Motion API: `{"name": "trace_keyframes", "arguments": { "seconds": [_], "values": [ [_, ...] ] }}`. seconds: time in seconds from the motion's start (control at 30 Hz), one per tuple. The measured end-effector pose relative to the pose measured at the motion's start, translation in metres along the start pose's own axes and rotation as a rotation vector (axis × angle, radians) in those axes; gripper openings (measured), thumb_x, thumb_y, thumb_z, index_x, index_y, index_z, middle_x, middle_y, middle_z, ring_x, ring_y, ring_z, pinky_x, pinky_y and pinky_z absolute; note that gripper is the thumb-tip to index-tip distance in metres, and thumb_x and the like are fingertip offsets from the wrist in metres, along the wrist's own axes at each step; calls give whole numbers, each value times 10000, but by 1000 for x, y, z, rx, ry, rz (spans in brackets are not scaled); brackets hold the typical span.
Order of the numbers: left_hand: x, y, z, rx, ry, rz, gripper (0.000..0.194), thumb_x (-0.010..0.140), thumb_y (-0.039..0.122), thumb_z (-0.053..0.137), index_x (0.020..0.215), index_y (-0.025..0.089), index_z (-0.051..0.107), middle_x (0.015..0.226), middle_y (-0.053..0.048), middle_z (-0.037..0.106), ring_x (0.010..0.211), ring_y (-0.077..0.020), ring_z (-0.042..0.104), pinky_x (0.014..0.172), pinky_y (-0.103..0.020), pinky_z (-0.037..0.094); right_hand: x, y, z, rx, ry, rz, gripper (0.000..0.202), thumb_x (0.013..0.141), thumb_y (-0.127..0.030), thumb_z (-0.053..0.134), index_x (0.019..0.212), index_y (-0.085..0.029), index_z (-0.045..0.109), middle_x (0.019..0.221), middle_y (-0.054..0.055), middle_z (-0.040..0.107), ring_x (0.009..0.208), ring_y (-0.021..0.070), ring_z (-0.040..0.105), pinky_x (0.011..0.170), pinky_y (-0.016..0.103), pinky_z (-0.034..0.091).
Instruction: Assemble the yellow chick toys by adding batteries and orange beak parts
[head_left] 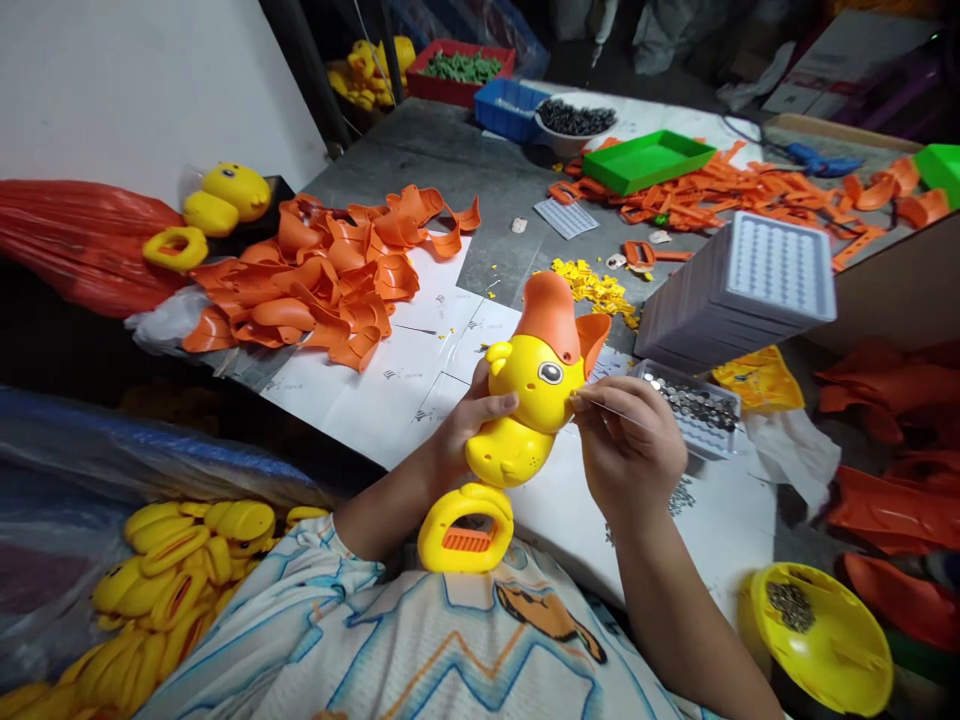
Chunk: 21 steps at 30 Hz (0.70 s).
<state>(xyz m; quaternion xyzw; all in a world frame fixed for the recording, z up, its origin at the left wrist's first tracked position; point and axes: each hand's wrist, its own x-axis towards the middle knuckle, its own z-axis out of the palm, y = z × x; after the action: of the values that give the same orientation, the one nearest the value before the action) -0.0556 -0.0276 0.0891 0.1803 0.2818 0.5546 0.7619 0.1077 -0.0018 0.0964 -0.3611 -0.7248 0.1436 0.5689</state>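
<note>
A yellow toy duck (525,400) with an orange bill (547,315) and a round handle (465,530) is held in front of my chest. My left hand (471,415) grips it from the left, the thumb pressed on its side below the head. One black-and-white eye (550,372) shows on the head. My right hand (634,440) is closed in a pinch at the right side of the duck's face. A thin, pale, sheet-like edge (611,408) shows between its fingers; what exactly it is, I cannot make out.
Orange bill parts (330,260) are heaped at left. Small yellow pieces (596,285), stacked white trays (739,290) and a box of metal discs (694,400) are at right. A green tray (649,160) sits on orange parts behind. A yellow bowl (840,640) holds small metal pieces.
</note>
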Motion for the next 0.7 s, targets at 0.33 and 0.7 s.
{"name": "trace_keyframes", "arguments": {
  "seconds": [0.33,0.7],
  "values": [
    [4,-1,0,-17,-18,-5,773,661,320,845,1350,263,499,1031,-30,705,864,-228,685,745,-346,561,-6,9,2,401,21,273,106,836,-107,728,872,-203,702,966,36,572,956,72,580,775,151,512],
    [5,2,-5,-5,-29,-65,838,679,387,810,1432,291,455,1078,-49,719,928,-293,709,795,-402,562,-11,18,6,708,21,433,234,851,-263,758,1070,-262,677,1000,30,599,827,70,602,727,173,548]
  ]
}}
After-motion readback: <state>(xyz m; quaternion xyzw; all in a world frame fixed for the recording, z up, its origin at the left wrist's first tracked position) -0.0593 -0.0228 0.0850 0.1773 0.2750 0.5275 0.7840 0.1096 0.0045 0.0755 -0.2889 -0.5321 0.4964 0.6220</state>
